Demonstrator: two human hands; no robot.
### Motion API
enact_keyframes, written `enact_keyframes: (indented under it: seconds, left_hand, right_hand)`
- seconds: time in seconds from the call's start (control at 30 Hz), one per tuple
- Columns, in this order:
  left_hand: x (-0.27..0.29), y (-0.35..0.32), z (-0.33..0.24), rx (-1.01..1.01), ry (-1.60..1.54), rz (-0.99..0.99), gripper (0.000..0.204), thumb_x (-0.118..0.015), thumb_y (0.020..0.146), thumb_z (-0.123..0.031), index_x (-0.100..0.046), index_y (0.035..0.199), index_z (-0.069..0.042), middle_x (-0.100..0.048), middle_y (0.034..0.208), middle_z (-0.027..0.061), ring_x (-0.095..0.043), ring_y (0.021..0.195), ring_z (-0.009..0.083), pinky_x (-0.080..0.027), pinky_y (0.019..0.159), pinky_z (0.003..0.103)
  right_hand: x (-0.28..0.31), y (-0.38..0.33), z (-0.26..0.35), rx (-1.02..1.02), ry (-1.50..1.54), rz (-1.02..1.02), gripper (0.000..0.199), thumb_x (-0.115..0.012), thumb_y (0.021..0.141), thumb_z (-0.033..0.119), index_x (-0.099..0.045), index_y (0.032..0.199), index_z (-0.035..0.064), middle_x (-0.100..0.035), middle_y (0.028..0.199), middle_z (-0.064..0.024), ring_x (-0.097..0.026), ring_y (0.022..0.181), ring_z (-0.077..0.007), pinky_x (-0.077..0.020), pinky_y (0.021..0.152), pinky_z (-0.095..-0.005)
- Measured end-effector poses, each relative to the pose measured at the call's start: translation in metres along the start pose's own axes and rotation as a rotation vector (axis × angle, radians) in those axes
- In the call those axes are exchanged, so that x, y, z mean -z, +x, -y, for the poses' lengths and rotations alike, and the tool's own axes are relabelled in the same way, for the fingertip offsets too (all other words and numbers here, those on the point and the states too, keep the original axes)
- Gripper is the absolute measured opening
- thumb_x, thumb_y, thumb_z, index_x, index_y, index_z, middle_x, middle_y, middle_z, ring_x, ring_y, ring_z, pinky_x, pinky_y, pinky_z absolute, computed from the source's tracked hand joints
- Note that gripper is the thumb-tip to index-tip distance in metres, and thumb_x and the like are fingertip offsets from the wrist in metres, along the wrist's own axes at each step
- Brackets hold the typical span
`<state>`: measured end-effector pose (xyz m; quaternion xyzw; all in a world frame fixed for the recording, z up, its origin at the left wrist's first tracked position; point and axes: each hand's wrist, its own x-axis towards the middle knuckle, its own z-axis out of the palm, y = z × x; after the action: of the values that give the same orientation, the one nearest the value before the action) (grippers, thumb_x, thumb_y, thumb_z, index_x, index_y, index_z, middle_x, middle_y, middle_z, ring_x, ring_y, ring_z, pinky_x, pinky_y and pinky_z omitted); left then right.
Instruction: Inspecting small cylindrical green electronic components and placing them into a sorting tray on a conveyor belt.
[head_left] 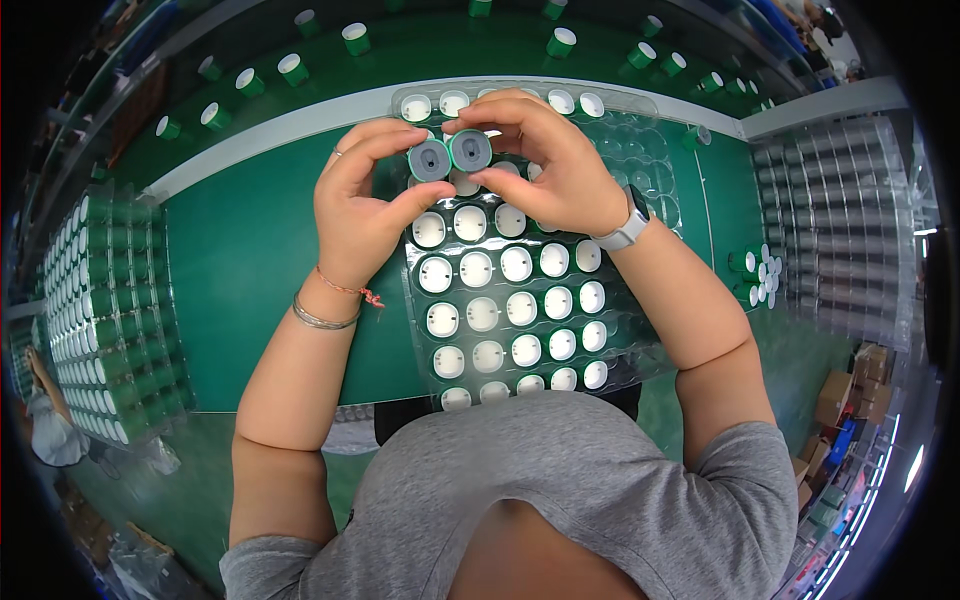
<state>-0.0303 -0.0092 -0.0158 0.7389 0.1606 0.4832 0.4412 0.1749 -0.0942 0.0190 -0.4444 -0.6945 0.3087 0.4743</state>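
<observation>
My left hand (pixel 362 205) grips a small round green-rimmed piece with a grey face (pixel 430 160) between thumb and fingers. A second, matching grey-faced piece (pixel 471 151) is pinched in my right hand (pixel 565 175). Both are held side by side, nearly touching, with the grey faces toward me. Beneath them lies a clear plastic tray (pixel 655 180) with rows of white-topped green round pieces (pixel 516 264) in its pockets. Some pockets along the tray's right side hold no piece. My hands hide part of the upper rows.
The tray lies on a green tabletop (pixel 265 270). Stacked filled trays (pixel 110 310) stand at the left, and stacked clear trays (pixel 835 220) at the right. Several loose white-topped pieces (pixel 768 275) sit near the right edge. Beyond a pale rail (pixel 300 122), more green pieces (pixel 292 68) stand on a green belt-like surface.
</observation>
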Motion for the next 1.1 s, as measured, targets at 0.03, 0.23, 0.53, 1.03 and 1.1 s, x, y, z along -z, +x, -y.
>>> enact_keyframes:
  seconds: [0.03,0.23,0.53,1.03,1.1]
  left_hand:
    - [-0.001,0.000,-0.001,0.014,-0.013,-0.008,0.047,-0.088,0.065,-0.008,-0.069,0.108,-0.002,-0.063,0.112,0.0093,-0.059,0.105,0.0204,-0.050,0.088,0.031]
    - [-0.001,0.000,-0.003,0.044,-0.031,-0.011,0.046,-0.088,0.065,-0.008,-0.069,0.107,-0.002,-0.063,0.112,0.0093,-0.060,0.101,0.0189,-0.050,0.084,0.029]
    - [-0.002,0.000,-0.006,0.045,0.002,-0.014,0.046,-0.088,0.065,-0.008,-0.069,0.107,-0.002,-0.063,0.112,0.0099,-0.061,0.098,0.0189,-0.052,0.080,0.029]
    - [-0.004,0.003,-0.010,0.205,-0.141,-0.051,0.045,-0.084,0.071,0.000,-0.065,0.112,0.000,-0.059,0.117,0.0103,-0.063,0.104,0.0194,-0.058,0.084,0.031]
    - [-0.003,0.002,-0.010,0.194,-0.111,-0.041,0.045,-0.084,0.071,0.000,-0.065,0.112,0.000,-0.059,0.117,0.0102,-0.063,0.103,0.0193,-0.058,0.084,0.031]
  right_hand:
    - [0.000,0.000,0.000,0.004,-0.004,0.001,0.051,-0.066,0.082,-0.010,-0.052,0.129,0.0023,-0.050,0.128,-0.0120,-0.057,0.120,-0.0251,-0.0538,0.097,-0.0365]
    - [0.000,0.001,0.001,0.006,0.003,-0.009,0.053,-0.067,0.081,-0.009,-0.052,0.130,0.0036,-0.050,0.129,-0.0113,-0.057,0.120,-0.0247,-0.0538,0.097,-0.0353]
    - [0.001,0.000,0.000,0.028,-0.043,-0.006,0.053,-0.068,0.081,-0.007,-0.053,0.130,0.0053,-0.051,0.128,-0.0111,-0.056,0.118,-0.0234,-0.0541,0.094,-0.0340]
    - [0.008,-0.001,0.005,0.104,-0.182,-0.086,0.046,-0.070,0.079,-0.003,-0.060,0.123,0.0065,-0.059,0.122,-0.0111,-0.059,0.111,-0.0235,-0.0532,0.087,-0.0338]
    - [0.007,0.000,0.004,0.102,-0.150,-0.107,0.043,-0.071,0.079,-0.002,-0.061,0.120,0.0059,-0.059,0.121,-0.0113,-0.059,0.111,-0.0239,-0.0530,0.086,-0.0341]
